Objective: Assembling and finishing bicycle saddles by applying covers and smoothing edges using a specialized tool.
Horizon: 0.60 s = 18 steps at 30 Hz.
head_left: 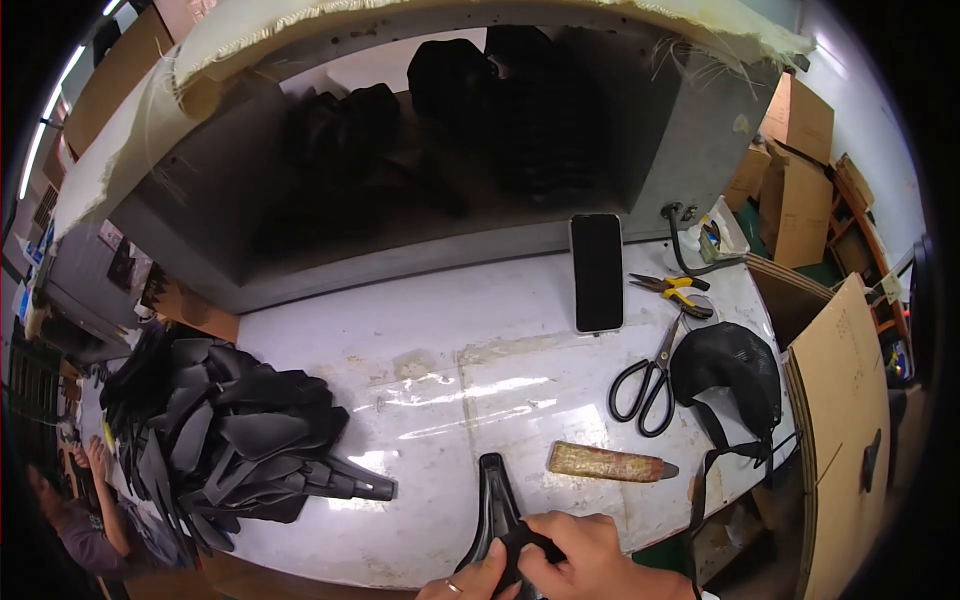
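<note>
A black piece shaped like a bicycle saddle (493, 500) lies at the front edge of the table, its narrow nose pointing away from me. My left hand (478, 578), with a ring on one finger, closes on its near part. From the other side my right hand (582, 552) pinches black material on the same piece between thumb and fingers. The piece's near end is cut off by the lower edge. Just beyond my right hand lies a tape-wrapped tool (610, 463) with a short grey tip. A heap of black saddle-shaped pieces (260, 425) covers the table's left side.
Black-handled scissors (655, 380), yellow-and-black pliers (672, 285), a phone (597, 275) and a black mesh item with straps (725, 375) lie at the right. A grey open-fronted box (430, 250) with dark things inside spans the back. Cardboard (845, 400) stands right; another person (95, 515) is far left.
</note>
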Each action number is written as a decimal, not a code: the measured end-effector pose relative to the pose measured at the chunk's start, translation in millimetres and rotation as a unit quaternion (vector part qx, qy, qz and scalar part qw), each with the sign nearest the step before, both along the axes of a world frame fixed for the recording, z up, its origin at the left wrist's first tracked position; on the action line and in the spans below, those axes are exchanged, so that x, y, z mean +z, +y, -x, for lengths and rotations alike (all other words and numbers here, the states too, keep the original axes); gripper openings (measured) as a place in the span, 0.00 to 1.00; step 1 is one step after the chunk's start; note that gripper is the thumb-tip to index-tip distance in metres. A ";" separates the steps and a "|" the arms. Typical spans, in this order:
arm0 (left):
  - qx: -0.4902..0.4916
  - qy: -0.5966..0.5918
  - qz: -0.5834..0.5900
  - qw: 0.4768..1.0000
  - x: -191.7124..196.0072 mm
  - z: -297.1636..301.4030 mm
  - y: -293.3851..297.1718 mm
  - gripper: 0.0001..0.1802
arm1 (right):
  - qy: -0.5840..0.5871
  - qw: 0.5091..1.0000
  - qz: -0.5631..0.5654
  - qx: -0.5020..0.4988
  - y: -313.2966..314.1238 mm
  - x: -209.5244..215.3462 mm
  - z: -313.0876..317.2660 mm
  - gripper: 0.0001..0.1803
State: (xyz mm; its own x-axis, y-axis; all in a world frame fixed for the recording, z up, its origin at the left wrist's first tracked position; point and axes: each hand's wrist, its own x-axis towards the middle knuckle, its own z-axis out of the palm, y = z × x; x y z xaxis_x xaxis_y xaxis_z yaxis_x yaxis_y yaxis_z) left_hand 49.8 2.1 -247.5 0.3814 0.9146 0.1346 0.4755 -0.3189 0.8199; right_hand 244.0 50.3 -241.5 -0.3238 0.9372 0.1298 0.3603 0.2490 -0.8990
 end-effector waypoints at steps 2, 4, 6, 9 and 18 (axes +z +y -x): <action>0.015 0.014 0.035 0.999 -2.6 4.2 1.4 0.34 | -0.005 0.998 -0.066 -0.013 5.2 -15.2 3.9 0.21; 0.024 0.009 0.024 0.999 -5.6 12.9 8.1 0.33 | -0.084 0.995 -0.043 0.025 -2.8 -12.9 -2.6 0.24; 0.035 -0.009 0.017 0.999 -2.9 15.3 20.5 0.31 | -0.219 0.972 -0.014 0.078 -13.0 -6.0 -9.2 0.32; 0.017 0.088 0.207 0.974 2.2 21.5 33.0 0.30 | -0.256 0.959 -0.081 0.092 -16.4 -13.7 -11.6 0.32; 0.028 0.074 0.063 0.995 -48.4 19.9 86.0 0.28 | -0.208 0.976 0.026 0.058 26.4 -48.9 -0.4 0.26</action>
State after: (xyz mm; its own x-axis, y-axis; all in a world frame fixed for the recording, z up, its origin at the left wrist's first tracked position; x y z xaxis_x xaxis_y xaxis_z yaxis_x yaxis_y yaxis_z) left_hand 29.9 88.1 -295.9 0.3373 0.9407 -0.0365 0.6085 -0.1882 0.7709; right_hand 244.4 76.8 -290.4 -0.4424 0.8931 -0.0815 0.6688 0.2679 -0.6935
